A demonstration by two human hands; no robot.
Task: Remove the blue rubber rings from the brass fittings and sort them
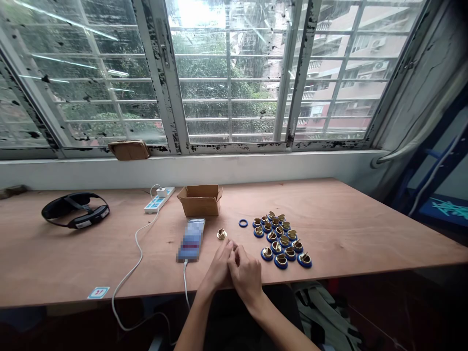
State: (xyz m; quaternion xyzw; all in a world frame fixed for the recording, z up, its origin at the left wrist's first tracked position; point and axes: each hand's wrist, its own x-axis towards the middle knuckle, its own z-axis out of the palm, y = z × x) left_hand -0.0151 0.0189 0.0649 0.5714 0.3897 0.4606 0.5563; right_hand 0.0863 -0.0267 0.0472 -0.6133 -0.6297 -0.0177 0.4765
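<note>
My left hand [218, 264] and my right hand [245, 269] meet near the table's front edge. Both are closed, fingertips pinched together and touching; whatever is between them is hidden. Just beyond my left fingertips lies a small round gold metal piece [221, 234] with an upright part on top. A loose blue ring [243, 223] rests farther back. To the right of my right hand stand several gold pieces seated in blue rings [281, 262], grouped close together.
A phone [190, 240] on a white cable lies left of my hands, an open cardboard box [199, 201] behind it. Farther left are a power strip [160, 200] and a black headset [75, 210]. The wooden table [365, 229] runs along a window wall.
</note>
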